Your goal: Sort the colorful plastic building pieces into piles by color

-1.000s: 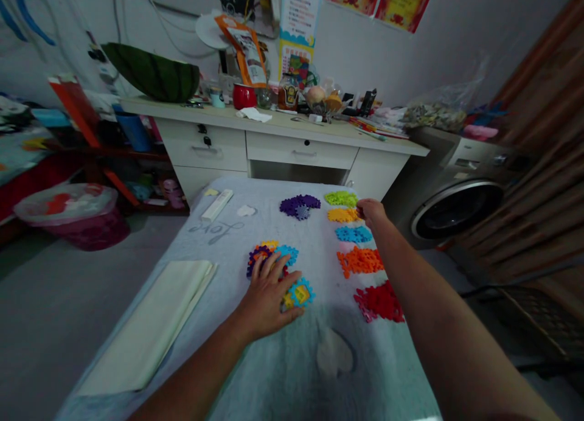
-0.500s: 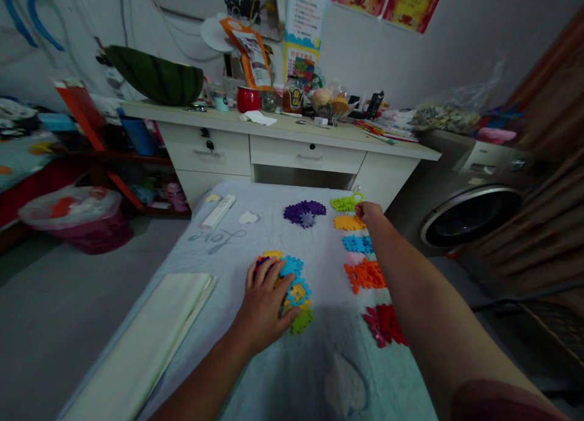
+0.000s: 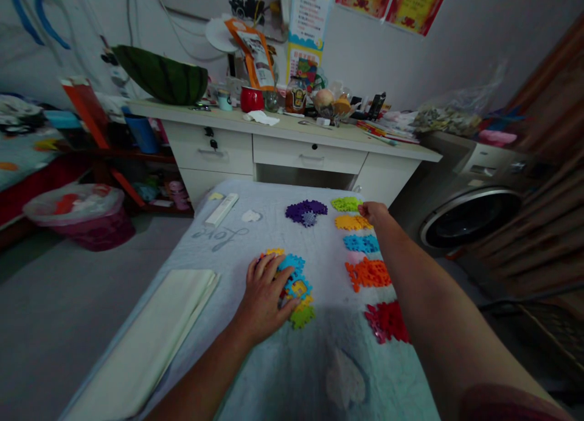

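My left hand (image 3: 264,298) lies with fingers spread over a mixed cluster of toothed plastic building pieces (image 3: 298,287) in blue, yellow and green, partly hidden under it. My right hand (image 3: 375,212) reaches to the far right of the table, its fingers closed in a pinch beside the lime green pieces (image 3: 345,204); what it holds, if anything, is hidden. Nearer me run piles of yellow pieces (image 3: 351,222), blue pieces (image 3: 360,244), orange pieces (image 3: 368,274) and red pieces (image 3: 387,321), partly behind my right arm. Purple pieces (image 3: 301,211) lie left of the green ones.
A cloth (image 3: 255,366) covers the table. On its left are a folded cream cloth (image 3: 141,342) and a white bar-shaped object (image 3: 221,210). Behind stands a white desk (image 3: 283,126) with a cut watermelon (image 3: 164,77); a washing machine (image 3: 469,190) is at the right.
A lime green piece that stuck up by my right fingertips no longer shows there. My right hand has shifted slightly right. The left hand stays on the mixed cluster.
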`<state>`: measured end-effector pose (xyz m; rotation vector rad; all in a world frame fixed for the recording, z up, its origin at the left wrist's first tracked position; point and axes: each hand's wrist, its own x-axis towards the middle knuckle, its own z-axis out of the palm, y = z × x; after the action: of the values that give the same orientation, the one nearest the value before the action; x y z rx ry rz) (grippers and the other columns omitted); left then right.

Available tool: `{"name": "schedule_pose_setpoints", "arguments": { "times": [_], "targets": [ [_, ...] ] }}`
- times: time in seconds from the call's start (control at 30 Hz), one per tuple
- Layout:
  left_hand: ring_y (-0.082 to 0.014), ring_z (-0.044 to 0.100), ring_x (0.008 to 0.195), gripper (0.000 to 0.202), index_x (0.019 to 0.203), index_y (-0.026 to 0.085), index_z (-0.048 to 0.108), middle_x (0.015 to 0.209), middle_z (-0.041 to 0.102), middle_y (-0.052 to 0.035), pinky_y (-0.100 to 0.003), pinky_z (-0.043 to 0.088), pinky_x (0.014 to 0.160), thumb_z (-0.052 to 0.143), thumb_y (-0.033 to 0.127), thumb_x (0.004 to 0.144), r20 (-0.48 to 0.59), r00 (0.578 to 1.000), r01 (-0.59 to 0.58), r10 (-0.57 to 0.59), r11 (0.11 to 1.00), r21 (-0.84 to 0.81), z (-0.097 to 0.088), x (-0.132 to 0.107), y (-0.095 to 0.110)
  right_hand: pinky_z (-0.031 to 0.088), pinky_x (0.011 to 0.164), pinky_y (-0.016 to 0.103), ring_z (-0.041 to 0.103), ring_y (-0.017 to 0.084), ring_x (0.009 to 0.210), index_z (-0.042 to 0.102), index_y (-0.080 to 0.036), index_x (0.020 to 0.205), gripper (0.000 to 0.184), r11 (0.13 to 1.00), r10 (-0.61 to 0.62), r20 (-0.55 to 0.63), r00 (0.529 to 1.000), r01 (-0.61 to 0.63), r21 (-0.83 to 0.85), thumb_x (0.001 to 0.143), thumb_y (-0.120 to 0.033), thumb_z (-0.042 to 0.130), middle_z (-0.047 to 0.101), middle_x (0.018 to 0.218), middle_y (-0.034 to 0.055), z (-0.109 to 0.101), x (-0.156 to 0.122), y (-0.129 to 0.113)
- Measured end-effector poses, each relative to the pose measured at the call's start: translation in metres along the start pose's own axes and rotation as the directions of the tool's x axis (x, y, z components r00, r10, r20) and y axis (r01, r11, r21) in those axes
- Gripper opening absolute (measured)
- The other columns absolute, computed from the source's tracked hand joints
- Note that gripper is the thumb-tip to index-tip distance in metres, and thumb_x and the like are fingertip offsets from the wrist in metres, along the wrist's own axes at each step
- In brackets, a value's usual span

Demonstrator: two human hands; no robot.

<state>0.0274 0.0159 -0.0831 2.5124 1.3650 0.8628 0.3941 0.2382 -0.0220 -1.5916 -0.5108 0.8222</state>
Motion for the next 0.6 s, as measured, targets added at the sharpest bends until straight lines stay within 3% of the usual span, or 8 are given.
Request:
{"name": "schedule_pose_setpoints", "arguments": {
  "times": [0.1, 0.17, 0.27, 0.37, 0.43, 0.5, 0.6],
  "targets": [
    [-0.0350, 0.036, 0.135, 0.049, 0.125, 0.027, 0.059, 0.141, 0.050, -0.0109, -0.062, 0.020, 0.113, 0.062, 0.049, 0.081, -0.038, 0.999, 0.022, -0.023, 1.000, -0.015, -0.001, 0.001, -0.002, 0.052, 0.058, 0.022, 0.062, 0.011, 0.065, 0.060, -0.012, 0.094, 0.008, 0.998, 0.064, -0.056, 0.996, -0.063, 0.015, 0.087, -0.015, 0.062, 0.064, 0.081, 0.0046, -0.020, -0.007, -0.006],
    [-0.0333, 0.038, 0.133, 0.046, 0.124, 0.026, 0.059, 0.139, 0.051, -0.0104, -0.060, 0.023, 0.113, 0.060, 0.047, 0.083, -0.075, 0.996, 0.050, -0.052, 0.998, -0.036, -0.003, 0.003, -0.004, 0.044, 0.046, 0.015, 0.053, 0.007, 0.049, 0.056, -0.014, 0.081, 0.008, 0.997, 0.064, -0.073, 0.995, -0.061, 0.036, 0.084, -0.008, 0.060, 0.056, 0.062, -0.0016, -0.037, -0.014, -0.012],
    [-0.0302, 0.043, 0.128, 0.037, 0.120, 0.026, 0.060, 0.134, 0.054, -0.0095, -0.056, 0.029, 0.110, 0.055, 0.042, 0.088, -0.132, 0.982, 0.122, -0.133, 0.989, -0.090, -0.004, 0.007, -0.008, 0.040, 0.041, 0.013, 0.047, 0.005, 0.043, 0.052, -0.016, 0.074, 0.015, 0.997, 0.045, -0.067, 0.997, -0.040, 0.072, 0.083, -0.005, 0.054, 0.052, 0.054, -0.0039, -0.058, -0.029, -0.021],
    [-0.0285, 0.046, 0.126, 0.032, 0.116, 0.026, 0.062, 0.131, 0.056, -0.0088, -0.054, 0.033, 0.109, 0.048, 0.040, 0.091, -0.170, 0.953, 0.225, -0.250, 0.962, -0.153, -0.003, 0.010, -0.016, 0.040, 0.041, 0.013, 0.049, 0.005, 0.044, 0.054, -0.016, 0.076, 0.014, 0.995, 0.013, -0.031, 0.999, -0.010, 0.101, 0.082, -0.004, 0.052, 0.056, 0.058, -0.0024, -0.065, -0.053, -0.027],
    [-0.0274, 0.048, 0.125, 0.032, 0.116, 0.025, 0.061, 0.130, 0.056, -0.0088, -0.052, 0.034, 0.109, 0.045, 0.039, 0.092, -0.183, 0.931, 0.280, -0.315, 0.940, -0.195, 0.000, 0.011, -0.022, 0.042, 0.043, 0.014, 0.051, 0.005, 0.047, 0.057, -0.016, 0.080, 0.012, 0.994, -0.032, 0.045, 0.998, 0.027, 0.103, 0.081, -0.004, 0.054, 0.060, 0.063, -0.0012, -0.060, -0.076, -0.026],
    [-0.0251, 0.050, 0.123, 0.032, 0.115, 0.023, 0.061, 0.125, 0.058, -0.0089, -0.048, 0.037, 0.109, 0.041, 0.036, 0.092, -0.178, 0.922, 0.292, -0.343, 0.920, -0.260, 0.002, 0.012, -0.027, 0.044, 0.046, 0.016, 0.054, 0.006, 0.050, 0.058, -0.016, 0.083, 0.011, 0.994, -0.100, 0.200, 0.975, 0.088, 0.068, 0.079, -0.006, 0.057, 0.063, 0.069, 0.0001, -0.049, -0.105, -0.021],
    [-0.0227, 0.053, 0.119, 0.033, 0.114, 0.020, 0.060, 0.120, 0.059, -0.0088, -0.043, 0.041, 0.108, 0.039, 0.034, 0.092, -0.168, 0.920, 0.286, -0.355, 0.899, -0.331, 0.002, 0.011, -0.031, 0.041, 0.047, 0.018, 0.056, 0.008, 0.054, 0.059, -0.016, 0.082, 0.008, 0.978, -0.155, 0.481, 0.863, 0.202, -0.046, 0.076, -0.011, 0.060, 0.066, 0.073, 0.0016, -0.030, -0.155, -0.006]
  ]
}}
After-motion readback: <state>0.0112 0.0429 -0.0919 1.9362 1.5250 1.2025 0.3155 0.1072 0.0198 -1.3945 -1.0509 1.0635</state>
